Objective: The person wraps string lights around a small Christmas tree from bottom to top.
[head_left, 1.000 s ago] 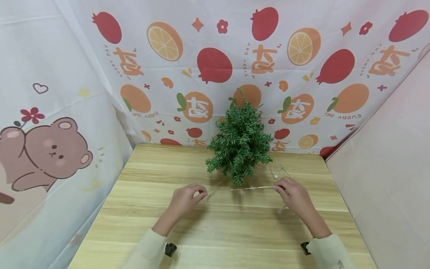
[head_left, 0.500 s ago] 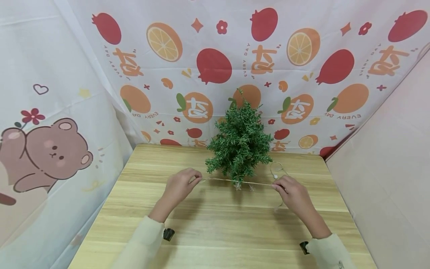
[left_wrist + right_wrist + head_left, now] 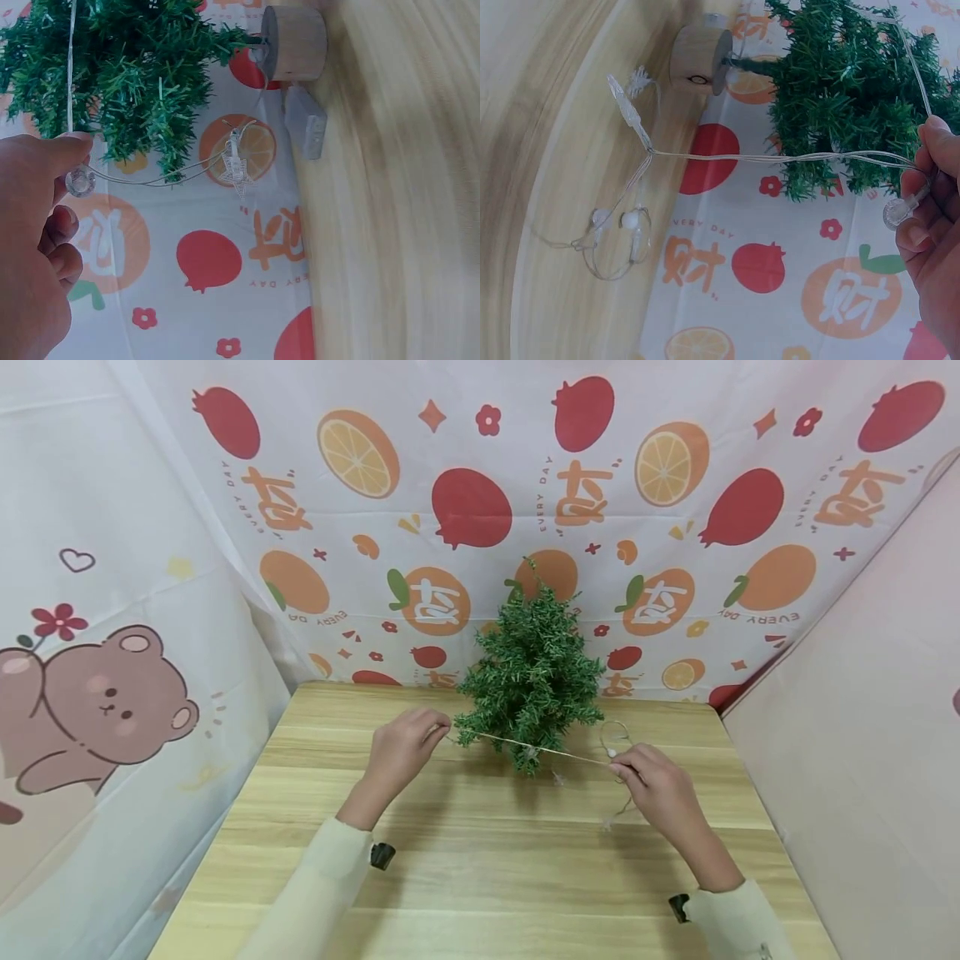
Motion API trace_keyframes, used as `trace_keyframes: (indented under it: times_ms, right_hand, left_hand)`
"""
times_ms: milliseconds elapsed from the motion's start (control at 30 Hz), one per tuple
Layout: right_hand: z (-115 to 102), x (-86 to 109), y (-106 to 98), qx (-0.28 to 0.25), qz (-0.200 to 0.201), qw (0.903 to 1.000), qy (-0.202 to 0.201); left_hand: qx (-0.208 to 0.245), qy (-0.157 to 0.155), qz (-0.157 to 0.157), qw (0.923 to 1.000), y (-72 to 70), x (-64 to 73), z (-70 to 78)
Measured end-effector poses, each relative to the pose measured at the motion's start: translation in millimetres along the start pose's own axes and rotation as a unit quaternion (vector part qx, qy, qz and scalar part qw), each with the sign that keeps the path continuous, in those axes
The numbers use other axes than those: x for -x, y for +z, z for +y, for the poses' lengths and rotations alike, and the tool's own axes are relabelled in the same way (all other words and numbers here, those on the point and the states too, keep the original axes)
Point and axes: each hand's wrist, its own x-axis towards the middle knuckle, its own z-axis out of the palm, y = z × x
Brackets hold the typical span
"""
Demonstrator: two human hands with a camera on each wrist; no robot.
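A small green artificial Christmas tree (image 3: 532, 681) stands at the back of the table. Across its front runs a thin light string (image 3: 555, 751), stretched between both hands. My left hand (image 3: 403, 752) pinches one end of the stretch between thumb and forefinger, left of the lower branches. In the left wrist view a clear round bulb (image 3: 80, 181) hangs just under those fingertips, and a star-shaped light (image 3: 235, 165) dangles further along the wire. Lower, at the right, my right hand (image 3: 663, 789) pinches the string; another clear bulb (image 3: 900, 214) sits at its fingers.
The tree's round wooden base (image 3: 300, 43) has a small whitish box (image 3: 305, 124) beside it. More wire with bulbs (image 3: 630, 219) trails on the wooden table (image 3: 480, 885) at the right. A fruit-print cloth (image 3: 480, 452) hangs close behind the tree.
My left hand has moved up and away, toward the tree's lower left branches, lifting the string from slack below the tree to taut across its front. The right hand has barely moved.
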Motion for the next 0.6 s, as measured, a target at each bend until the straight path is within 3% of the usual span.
trace_keyframes:
  times_ms: [233,600]
  right_hand:
    - [1.8,-2.4,-12.2,0.001,0.008,1.0,0.001]
    - [9.5,-4.1,-32.2,0.031,0.034,0.9988,0.017]
  left_hand:
    - [0.017,0.001,0.008,0.9998,-1.0,-12.0,5.5]
    - [0.056,0.028,0.051,0.9967,-6.0,-29.6,24.4]
